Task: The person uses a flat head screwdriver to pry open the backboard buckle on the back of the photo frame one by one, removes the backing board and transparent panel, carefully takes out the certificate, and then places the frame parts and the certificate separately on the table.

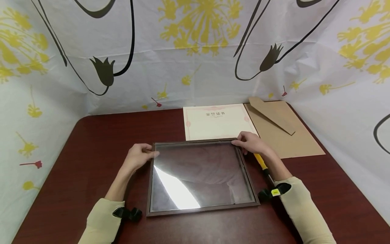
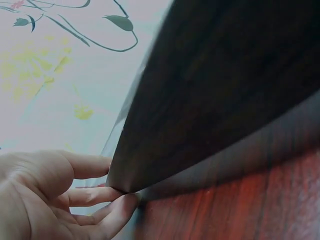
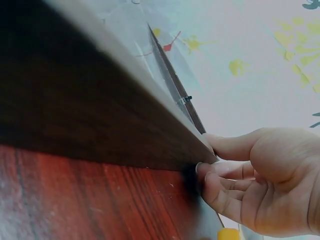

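A dark brown picture frame [image 1: 201, 210] with a clear, shiny pane [image 1: 207, 169] lies face up before me in the head view. My left hand [image 1: 138, 157] pinches its far left corner, thumb over the edge and fingers underneath. At the far right corner my right hand [image 1: 251, 142] pinches it the same way. Both wrist views show the brown side of the frame [image 2: 200, 100] close by. Fingertips of the left hand [image 2: 45, 195] and right hand [image 3: 270, 180] reach under their corners. Whether the frame's far edge is lifted off the table, I cannot tell.
Behind the frame lies a cream certificate [image 1: 213, 123] with Chinese print. A brown board [image 1: 286, 135] with a fold-out stand flap [image 1: 271, 115] is at the far right. A yellow-handled tool [image 1: 261, 161] lies under my right wrist. Patterned white cloth [image 1: 195, 78] surrounds the dark red table [image 1: 91, 162].
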